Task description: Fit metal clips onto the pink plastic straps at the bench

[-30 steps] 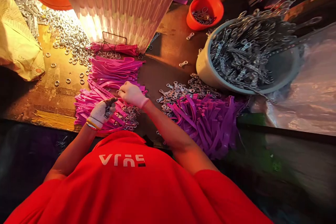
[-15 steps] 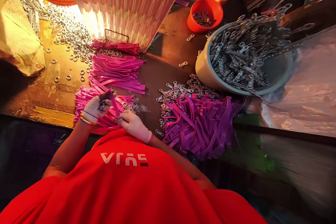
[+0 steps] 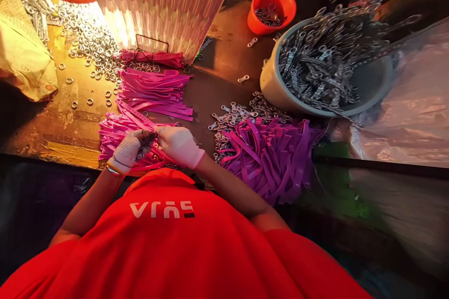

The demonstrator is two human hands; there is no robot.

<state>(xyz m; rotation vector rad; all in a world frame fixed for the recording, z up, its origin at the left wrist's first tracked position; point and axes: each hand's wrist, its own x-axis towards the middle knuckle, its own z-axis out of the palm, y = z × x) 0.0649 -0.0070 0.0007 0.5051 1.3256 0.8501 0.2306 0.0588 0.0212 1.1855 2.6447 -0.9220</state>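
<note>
My left hand [image 3: 128, 150], in a white glove with dark fingertips, is closed, with metal rings [image 3: 141, 153] tucked in its fingers. Its fingertips meet those of my right hand [image 3: 180, 145], which is gloved and pinched shut. The purple strap that ran between them a moment ago is now mostly hidden by the fingers. Beneath both hands lies a pile of pink straps [image 3: 110, 131]. A second bundle of pink straps [image 3: 154, 88] sits just beyond. To the right, a heap of purple straps [image 3: 266, 159] rests against loose metal links [image 3: 231, 114].
Loose rings [image 3: 87, 37] spread across the table's back left, beside a yellow bag [image 3: 26, 42]. A ribbed translucent panel [image 3: 164, 4] stands behind the straps. A red cup [image 3: 271, 9] and a large bucket [image 3: 271, 81] of metal pullers stand at right.
My right hand has moved up and forward to meet the left fingertips, covering the purple strap that hung between them. The view has shifted slightly.
</note>
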